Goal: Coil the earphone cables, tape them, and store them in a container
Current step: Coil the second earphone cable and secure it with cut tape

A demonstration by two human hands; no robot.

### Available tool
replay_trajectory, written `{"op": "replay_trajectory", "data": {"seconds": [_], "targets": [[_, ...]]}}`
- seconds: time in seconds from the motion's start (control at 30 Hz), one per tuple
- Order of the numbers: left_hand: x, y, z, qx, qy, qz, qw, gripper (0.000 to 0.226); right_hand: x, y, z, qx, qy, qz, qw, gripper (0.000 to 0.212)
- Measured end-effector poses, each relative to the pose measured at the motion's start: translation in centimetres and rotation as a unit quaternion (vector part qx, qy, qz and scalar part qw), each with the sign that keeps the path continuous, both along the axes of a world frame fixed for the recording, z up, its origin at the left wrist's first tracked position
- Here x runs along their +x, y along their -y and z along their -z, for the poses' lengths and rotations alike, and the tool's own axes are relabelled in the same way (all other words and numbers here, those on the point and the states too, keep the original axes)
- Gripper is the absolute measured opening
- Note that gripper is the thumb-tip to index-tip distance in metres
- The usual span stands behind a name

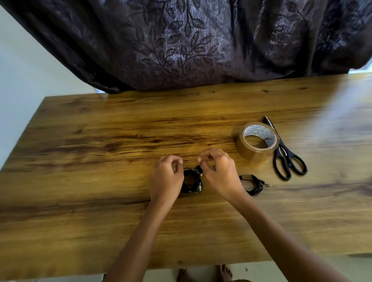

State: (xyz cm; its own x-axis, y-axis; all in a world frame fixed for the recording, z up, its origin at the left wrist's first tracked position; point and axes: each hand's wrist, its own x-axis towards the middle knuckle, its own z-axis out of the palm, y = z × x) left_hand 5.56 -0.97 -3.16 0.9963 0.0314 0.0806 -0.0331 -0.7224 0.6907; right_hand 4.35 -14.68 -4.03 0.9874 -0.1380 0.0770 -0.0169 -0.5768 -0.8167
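**Black cable coil between both hands: handling notes**

Black coiled earphone cable (193, 183) lies flat on the wooden table (94, 170), between our two hands. A second coil (253, 183) lies just beside the right wrist, its plug pointing right.

Left hand (165, 178): fingers curled, thumb and forefinger close together, palm edge against the coil's left side. We cannot tell whether it actually holds any cable.

Right hand (219, 171): fingers curled, tips drawn together just above the coil's upper right, where a loose end sticks out. Pinch on the cable not confirmed; the contact is hidden.

Handling judgement: the coil is very light, thin and soft, with some spring. We expect the loops to slacken or fan out if released untaped. Earbuds and plug are the only hard parts, and probably the fragile joints, so we avoid pulling there. Best hold: pinch across the full bundle of loops at one side, leaving the opposite side bare for tape.

Brown tape roll (257, 143) and black scissors (286, 155) sit near, to the right. No container is in view.
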Motion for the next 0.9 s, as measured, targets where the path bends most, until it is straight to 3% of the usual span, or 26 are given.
{"op": "replay_trajectory", "data": {"seconds": [0.23, 0.37, 0.5, 0.67, 0.9], "targets": [[0.8, 3.6, -3.3, -0.014, 0.063, 0.056, 0.996, 0.018, -0.6, 4.5, -3.9, -0.033, 0.067, 0.061, 0.995, 0.021], [1.3, 5.3, -3.8, -0.024, 0.08, 0.079, 0.993, 0.018, -0.8, 8.5, -3.7, -0.061, -0.002, 0.07, 0.996, 0.044], [1.0, 6.4, -3.8, -0.03, 0.085, 0.096, 0.991, 0.017, -1.0, 11.9, -2.6, -0.155, -0.026, 0.026, 0.987, 0.065], [1.1, 7.1, -4.2, -0.045, 0.081, 0.112, 0.989, 0.015, -0.6, 13.4, -1.9, -0.213, -0.041, -0.006, 0.976, 0.061], [1.1, 7.2, -4.1, -0.055, 0.078, 0.121, 0.988, 0.014, -0.4, 13.5, -1.8, -0.193, -0.038, -0.03, 0.98, 0.044]]}}
